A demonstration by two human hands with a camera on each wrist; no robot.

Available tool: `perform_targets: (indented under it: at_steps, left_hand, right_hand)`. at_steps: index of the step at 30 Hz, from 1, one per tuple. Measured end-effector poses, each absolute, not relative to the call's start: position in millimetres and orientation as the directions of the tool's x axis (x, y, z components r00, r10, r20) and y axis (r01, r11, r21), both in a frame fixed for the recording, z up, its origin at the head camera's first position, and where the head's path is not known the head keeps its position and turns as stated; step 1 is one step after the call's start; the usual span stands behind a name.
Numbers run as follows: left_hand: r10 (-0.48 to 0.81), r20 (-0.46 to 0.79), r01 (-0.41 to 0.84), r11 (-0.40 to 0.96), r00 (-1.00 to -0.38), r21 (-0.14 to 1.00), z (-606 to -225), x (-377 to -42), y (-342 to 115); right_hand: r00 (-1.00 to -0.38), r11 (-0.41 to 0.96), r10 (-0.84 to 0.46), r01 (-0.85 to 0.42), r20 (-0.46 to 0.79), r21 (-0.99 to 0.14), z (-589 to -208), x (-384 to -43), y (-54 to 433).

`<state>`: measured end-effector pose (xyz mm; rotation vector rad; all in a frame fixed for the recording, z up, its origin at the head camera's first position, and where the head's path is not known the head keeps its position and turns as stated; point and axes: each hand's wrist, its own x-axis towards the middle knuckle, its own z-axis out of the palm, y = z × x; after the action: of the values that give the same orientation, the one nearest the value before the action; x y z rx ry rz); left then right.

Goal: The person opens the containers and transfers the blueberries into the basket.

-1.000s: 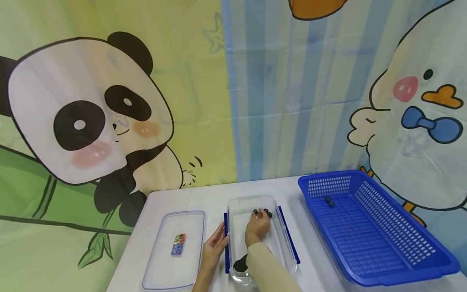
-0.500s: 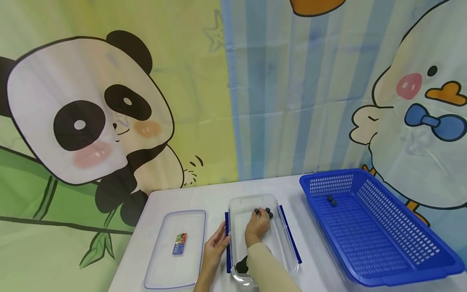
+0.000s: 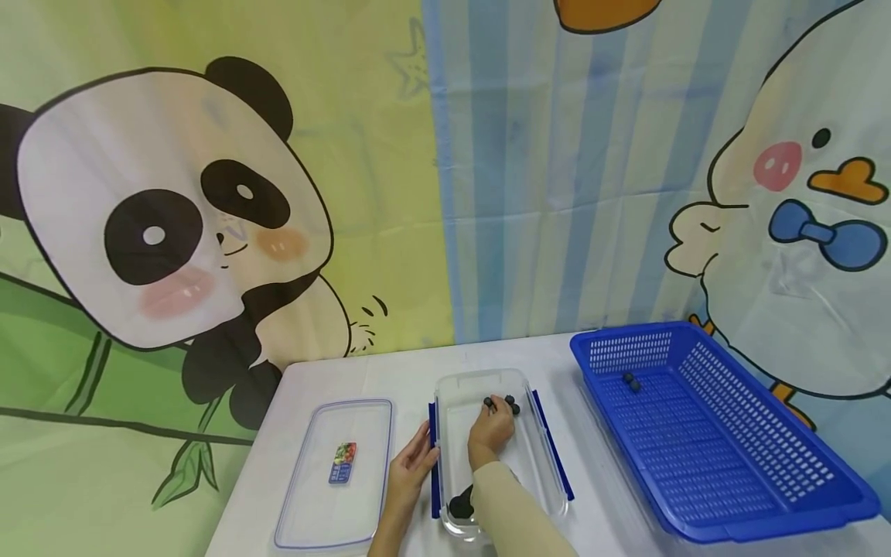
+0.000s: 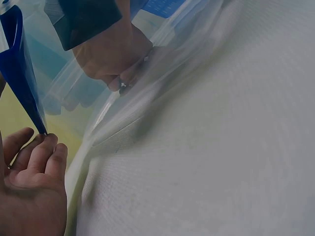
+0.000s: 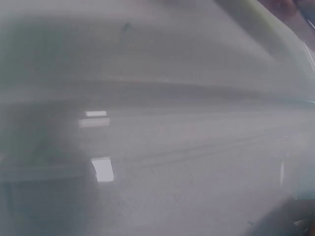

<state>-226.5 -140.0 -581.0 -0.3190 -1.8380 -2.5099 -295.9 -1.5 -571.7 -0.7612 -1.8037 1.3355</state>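
Observation:
A clear plastic container (image 3: 455,464) with blue side clasps stands at the middle front of the white table. My left hand (image 3: 407,472) is at its left side, fingertips touching the blue clasp (image 4: 22,73) in the left wrist view. Inside the container, my right hand (image 3: 491,433) reaches down with curled fingers and pinches a small dark ball (image 3: 489,402) near the far end. More dark balls (image 3: 513,405) lie just right of the fingertips. In the right wrist view the container floor (image 5: 197,182) fills most of the frame, blurred.
The flat clear lid (image 3: 299,487) with a fruit label (image 3: 342,463) lies to the left. A blue slotted basket (image 3: 717,464) stands at the right with dark balls (image 3: 631,381) inside. A black object (image 3: 460,506) shows beside the right sleeve (image 3: 515,510). A printed curtain hangs behind.
Both hands stay in nearly the same place, with the right fingers still among the dark balls. The whole view shifts only slightly.

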Motion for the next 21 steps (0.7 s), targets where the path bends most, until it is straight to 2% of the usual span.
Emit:
perform_targets:
  at_steps: [12,21]
  left_hand:
    - [0.113,0.197,0.161,-0.269,-0.974,0.95,-579.8,-224.0,-139.4]
    - [0.108,0.183,0.146,-0.282,-0.977,0.948,-579.8,-227.3,-141.2]
  right_hand:
    - [-0.546,0.272,0.807,0.008,0.224,-0.962,-570.3,-292.0,0.3]
    - [-0.546,0.172,0.829,0.047,0.119,-0.984,-560.6,-296.3,1.6]
